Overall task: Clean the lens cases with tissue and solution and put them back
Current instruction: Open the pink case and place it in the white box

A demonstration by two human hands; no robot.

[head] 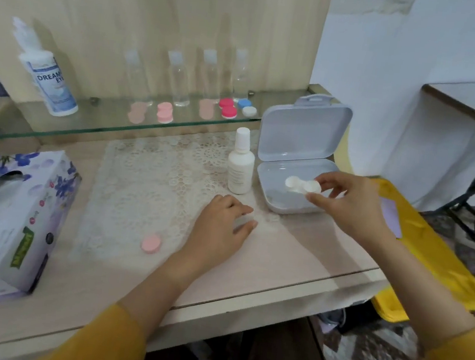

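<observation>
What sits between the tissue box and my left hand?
A pink lens case, lying on the lace mat, shown in the head view.

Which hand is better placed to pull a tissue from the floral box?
Left. The left hand lies open on the lace mat, nearer the tissue box; the right hand pinches the white lens case.

Single head view: wide-angle, looking forward-down, close above desk [295, 255], glass shelf [102, 123] at far edge.
</observation>
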